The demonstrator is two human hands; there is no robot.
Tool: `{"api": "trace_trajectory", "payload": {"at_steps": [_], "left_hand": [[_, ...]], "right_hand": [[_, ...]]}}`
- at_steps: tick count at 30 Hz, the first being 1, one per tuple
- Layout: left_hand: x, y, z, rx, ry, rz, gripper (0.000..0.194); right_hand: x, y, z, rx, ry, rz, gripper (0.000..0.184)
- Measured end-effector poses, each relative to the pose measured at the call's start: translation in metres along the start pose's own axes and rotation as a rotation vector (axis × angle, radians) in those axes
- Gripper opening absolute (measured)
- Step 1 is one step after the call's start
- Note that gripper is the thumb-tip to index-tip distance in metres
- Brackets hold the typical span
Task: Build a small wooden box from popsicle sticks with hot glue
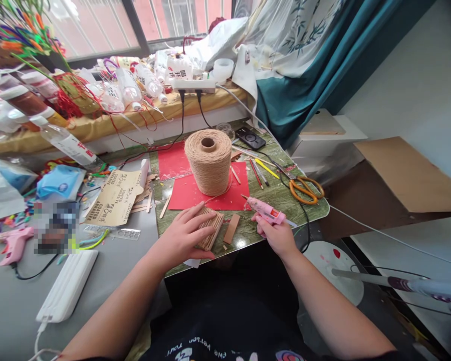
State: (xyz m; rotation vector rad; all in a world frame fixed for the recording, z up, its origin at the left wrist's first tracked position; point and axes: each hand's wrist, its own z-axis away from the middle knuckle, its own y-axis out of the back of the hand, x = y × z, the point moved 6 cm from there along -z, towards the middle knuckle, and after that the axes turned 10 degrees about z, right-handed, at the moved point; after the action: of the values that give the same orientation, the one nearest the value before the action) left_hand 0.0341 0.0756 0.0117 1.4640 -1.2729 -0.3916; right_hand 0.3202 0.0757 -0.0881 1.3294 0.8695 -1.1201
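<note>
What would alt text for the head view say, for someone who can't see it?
A person's right hand holds a pink glue gun while the left hand lies over a small ridged brown piece near the table's near edge. Beyond, a large twine spool stands on red paper.

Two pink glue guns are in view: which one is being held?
The pink glue gun in the right hand, near the orange-handled scissors; the other glue gun lies unheld on the grey tabletop at far left.
</note>
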Motion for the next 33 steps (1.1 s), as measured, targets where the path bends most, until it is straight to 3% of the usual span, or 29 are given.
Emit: {"api": "trace_trajectory", "payload": {"at_steps": [5, 11, 13, 14, 16, 18, 21, 29, 33], "left_hand": [[0.000, 0.000, 0.000, 0.017, 0.031, 0.051, 0.067], [-0.002, 0.006, -0.001, 0.067, 0.173, 0.156, 0.100], [-0.002, 0.007, -0.002, 0.074, 0.205, 0.190, 0.089], [-0.001, 0.009, -0.002, 0.105, 0.205, 0.217, 0.073], [0.002, 0.017, -0.003, 0.225, 0.173, 0.264, 0.032], [0.005, 0.025, -0.003, 0.354, 0.124, 0.283, 0.012], [0.008, 0.032, -0.003, 0.455, 0.068, 0.260, 0.017], [0.011, 0.028, -0.004, 0.421, 0.065, 0.225, 0.022], [0.011, 0.032, 0.001, 0.461, 0.120, 0.251, 0.014]], "right_hand": [[-0.001, 0.001, 0.001, 0.014, -0.005, -0.001, 0.050], [-0.002, 0.002, 0.001, 0.021, -0.007, -0.003, 0.052], [-0.003, 0.002, 0.001, 0.029, -0.006, -0.006, 0.054], [-0.003, 0.001, 0.001, 0.031, -0.005, -0.008, 0.055], [-0.003, 0.001, 0.001, 0.032, -0.001, -0.014, 0.056], [-0.003, 0.001, 0.000, 0.026, 0.001, -0.022, 0.055], [-0.002, 0.001, 0.000, 0.017, 0.000, -0.030, 0.053], [-0.001, 0.002, 0.000, 0.033, 0.012, -0.009, 0.054], [-0.003, 0.024, -0.008, 0.151, 0.073, 0.142, 0.051]]}}
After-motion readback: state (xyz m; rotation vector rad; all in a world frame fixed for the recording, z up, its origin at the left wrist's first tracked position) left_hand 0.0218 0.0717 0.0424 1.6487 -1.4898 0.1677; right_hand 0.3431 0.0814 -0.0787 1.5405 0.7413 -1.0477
